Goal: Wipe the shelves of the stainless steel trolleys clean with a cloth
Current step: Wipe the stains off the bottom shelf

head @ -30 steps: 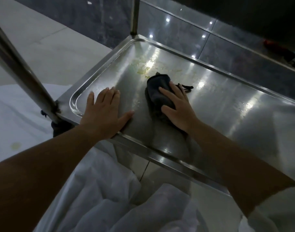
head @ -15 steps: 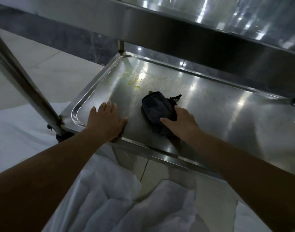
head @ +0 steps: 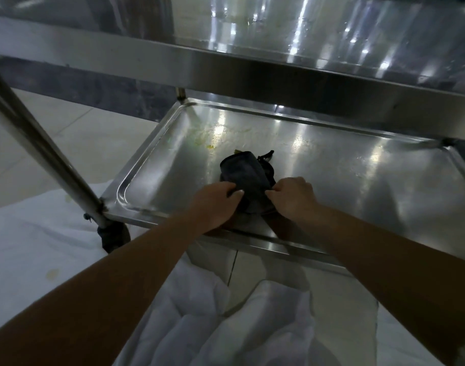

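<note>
Fingers (head: 232, 192) of both hands clamped on cloth (head: 246, 171), left hand (head: 217, 200) and right hand (head: 292, 195) either side, cloth on shelf (head: 345, 175), yellow stains (head: 209, 146) just beyond cloth.

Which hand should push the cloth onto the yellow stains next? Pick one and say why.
Left, probably. Both hands grip the cloth, but the stains lie beyond it and to the left, nearer the left hand than the right hand.
</note>
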Available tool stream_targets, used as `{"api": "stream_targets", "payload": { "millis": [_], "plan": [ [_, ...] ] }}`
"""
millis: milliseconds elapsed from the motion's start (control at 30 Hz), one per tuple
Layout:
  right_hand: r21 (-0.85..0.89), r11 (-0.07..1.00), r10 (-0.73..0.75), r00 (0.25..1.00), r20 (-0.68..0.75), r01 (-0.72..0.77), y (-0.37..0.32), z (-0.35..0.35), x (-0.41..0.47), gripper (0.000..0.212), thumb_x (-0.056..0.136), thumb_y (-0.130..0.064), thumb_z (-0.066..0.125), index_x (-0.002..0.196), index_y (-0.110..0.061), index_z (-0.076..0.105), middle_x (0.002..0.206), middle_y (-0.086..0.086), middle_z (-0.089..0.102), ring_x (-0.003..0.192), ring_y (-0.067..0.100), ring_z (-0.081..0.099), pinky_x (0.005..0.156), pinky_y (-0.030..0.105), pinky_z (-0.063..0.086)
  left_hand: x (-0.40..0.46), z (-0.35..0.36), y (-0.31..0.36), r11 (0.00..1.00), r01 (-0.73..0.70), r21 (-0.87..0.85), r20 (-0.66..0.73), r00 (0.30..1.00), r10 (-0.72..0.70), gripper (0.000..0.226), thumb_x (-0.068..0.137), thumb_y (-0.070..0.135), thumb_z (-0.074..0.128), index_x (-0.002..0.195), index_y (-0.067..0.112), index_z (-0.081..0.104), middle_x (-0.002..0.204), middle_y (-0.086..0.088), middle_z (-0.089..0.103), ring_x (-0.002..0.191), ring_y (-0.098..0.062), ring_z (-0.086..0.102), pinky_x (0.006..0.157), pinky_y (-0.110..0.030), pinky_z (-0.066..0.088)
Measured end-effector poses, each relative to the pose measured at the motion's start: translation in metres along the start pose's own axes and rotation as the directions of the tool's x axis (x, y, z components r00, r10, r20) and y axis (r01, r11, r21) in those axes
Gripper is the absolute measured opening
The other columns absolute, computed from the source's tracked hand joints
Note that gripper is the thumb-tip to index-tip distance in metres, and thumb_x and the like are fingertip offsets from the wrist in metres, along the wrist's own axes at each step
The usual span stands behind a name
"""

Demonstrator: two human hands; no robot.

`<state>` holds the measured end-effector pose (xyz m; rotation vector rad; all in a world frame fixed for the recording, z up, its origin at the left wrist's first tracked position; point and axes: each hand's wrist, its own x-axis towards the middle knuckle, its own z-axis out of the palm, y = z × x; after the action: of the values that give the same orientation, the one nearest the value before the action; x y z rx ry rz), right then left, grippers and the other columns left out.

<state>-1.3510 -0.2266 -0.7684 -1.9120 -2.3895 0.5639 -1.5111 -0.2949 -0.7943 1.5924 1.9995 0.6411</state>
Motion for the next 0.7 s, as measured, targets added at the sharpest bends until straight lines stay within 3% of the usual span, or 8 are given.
{"api": "stream_targets", "payload": {
  "millis": [100,167,233,267,333,433,567,700],
  "plan": [
    [0.13,0.94,-0.28,0.93,-0.238,0.316,-0.008,-0.003,-0.013,0.024,0.094,-0.031,0.055,0.105,-0.012,0.066,0.113,0.01,0.057,0.108,0.027,0.051,0.092,0.036,0.043,0.007,0.003,0.004,0.985,0.098,-0.144,-0.021,0.995,-0.102,0.046,0.097,0.052,0.035,0.081,0.019,0.063,0.084,-0.01,0.065,0.078,-0.022,0.061,0.073,-0.034,0.044],
    [0.392,0.799,-0.421,0.89,-0.176,0.456,-0.019,-0.005,-0.02,0.018,0.096,-0.02,0.053,0.104,-0.011,0.066,0.108,0.004,0.062,0.103,0.018,0.056,0.088,0.025,0.042,0.011,-0.004,0.012,0.859,0.255,-0.444,0.043,0.964,-0.264,0.056,0.088,0.065,0.038,0.087,0.017,0.067,0.095,-0.013,0.068,0.083,-0.023,0.063,0.08,-0.036,0.047],
    [0.723,0.634,-0.476,0.875,0.085,0.274,-0.03,-0.005,-0.027,0.025,0.098,-0.01,0.047,0.117,-0.011,0.063,0.108,-0.002,0.063,0.101,0.01,0.06,0.088,0.018,0.045,0.013,-0.012,0.012,0.604,0.364,-0.709,0.13,0.91,-0.394,0.055,0.078,0.069,0.051,0.089,0.018,0.07,0.098,-0.012,0.07,0.09,-0.027,0.067,0.086,-0.04,0.052],
    [0.797,0.583,-0.475,0.862,0.178,0.157,-0.032,-0.002,-0.026,0.03,0.098,-0.007,0.044,0.123,-0.011,0.06,0.11,-0.003,0.062,0.104,0.009,0.06,0.091,0.018,0.045,0.014,-0.015,0.008,0.563,0.369,-0.74,0.125,0.897,-0.423,0.048,0.08,0.063,0.058,0.087,0.017,0.069,0.098,-0.012,0.07,0.091,-0.029,0.067,0.083,-0.04,0.054],
    [0.749,0.638,-0.443,0.881,0.168,0.179,-0.029,0.006,-0.021,0.034,0.098,-0.005,0.044,0.127,-0.013,0.058,0.122,-0.001,0.06,0.118,0.015,0.054,0.103,0.026,0.041,0.015,-0.02,-0.008,0.723,0.342,-0.601,0.014,0.908,-0.418,0.03,0.089,0.036,0.062,0.095,0.006,0.066,0.105,-0.019,0.067,0.097,-0.034,0.064,0.08,-0.041,0.054],
    [0.296,0.841,-0.459,0.887,-0.054,0.453,-0.009,0.014,-0.006,0.04,0.096,-0.02,0.049,0.135,-0.026,0.05,0.143,-0.001,0.048,0.131,0.019,0.043,0.108,0.029,0.033,0.006,-0.019,-0.031,0.956,0.259,-0.134,-0.194,0.94,-0.282,0.03,0.093,0.021,0.057,0.116,0.001,0.061,0.109,-0.022,0.064,0.103,-0.037,0.06,0.088,-0.038,0.046],
    [-0.082,0.868,-0.487,0.871,0.058,0.49,-0.008,0.029,0.013,0.07,0.083,-0.075,0.032,0.144,-0.053,0.007,0.161,-0.002,0.004,0.147,0.029,0.003,0.115,0.058,0.005,-0.005,-0.02,-0.048,0.935,0.263,0.236,-0.325,0.929,-0.179,0.044,0.094,0.039,0.053,0.128,0.012,0.05,0.119,-0.015,0.059,0.111,-0.034,0.054,0.094,-0.044,0.043],
    [-0.052,0.962,-0.268,0.963,0.034,0.269,-0.029,0.048,0.033,0.085,0.078,-0.083,0.028,0.147,-0.045,-0.004,0.16,0.001,-0.009,0.146,0.033,-0.005,0.11,0.063,0.002,-0.018,-0.018,-0.076,0.911,0.237,0.337,-0.26,0.953,-0.152,0.064,0.094,0.054,0.043,0.144,0.014,0.034,0.148,-0.008,0.039,0.137,-0.025,0.032,0.113,-0.052,0.022]
  ]
}}
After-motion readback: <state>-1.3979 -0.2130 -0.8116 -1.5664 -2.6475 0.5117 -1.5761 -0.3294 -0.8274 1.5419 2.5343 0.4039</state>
